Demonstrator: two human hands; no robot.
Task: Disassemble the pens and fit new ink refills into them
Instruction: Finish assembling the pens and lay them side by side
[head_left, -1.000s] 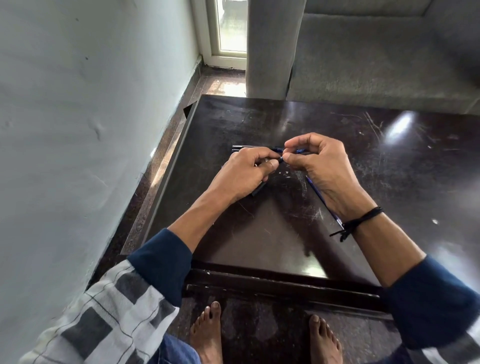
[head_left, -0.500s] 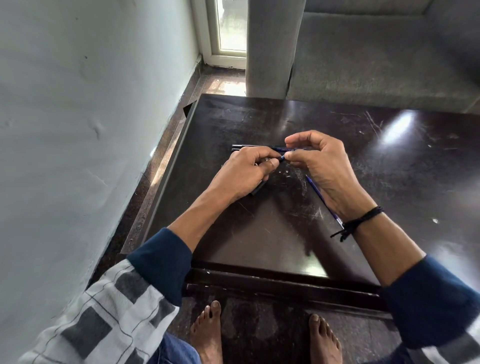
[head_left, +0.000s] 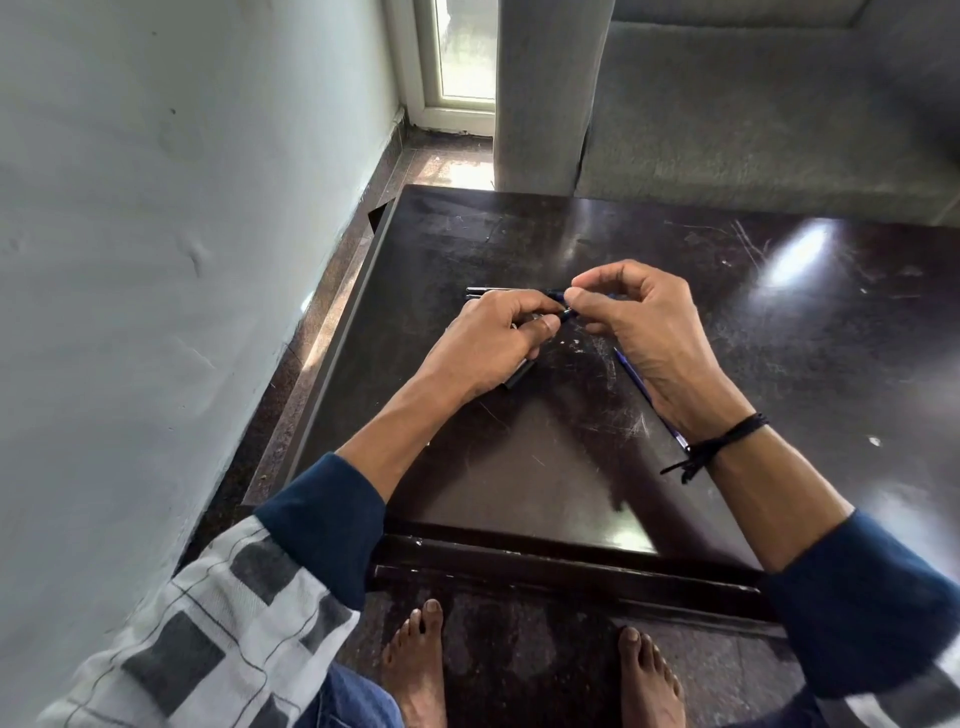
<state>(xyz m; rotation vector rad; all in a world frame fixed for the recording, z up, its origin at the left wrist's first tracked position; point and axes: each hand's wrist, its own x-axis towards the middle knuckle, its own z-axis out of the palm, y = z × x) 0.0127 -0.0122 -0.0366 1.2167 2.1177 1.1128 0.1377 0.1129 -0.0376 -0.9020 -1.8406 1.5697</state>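
My left hand (head_left: 498, 343) grips a dark pen barrel (head_left: 521, 374), whose lower end sticks out below the palm. My right hand (head_left: 644, 338) pinches a small piece at the barrel's tip (head_left: 565, 312) between thumb and forefinger; what the piece is I cannot tell. A blue refill (head_left: 649, 397) runs under my right palm toward the wrist. Several dark pens (head_left: 493, 292) lie on the table just beyond my left hand, partly hidden by it.
The dark scratched table (head_left: 519, 478) has a raised front edge near my bare feet. A pale wall (head_left: 156, 260) stands close on the left. A grey sofa (head_left: 753, 119) sits behind the table.
My right hand has lifted slightly and its fingers have opened out a little above the pen tip. My left hand has barely moved.
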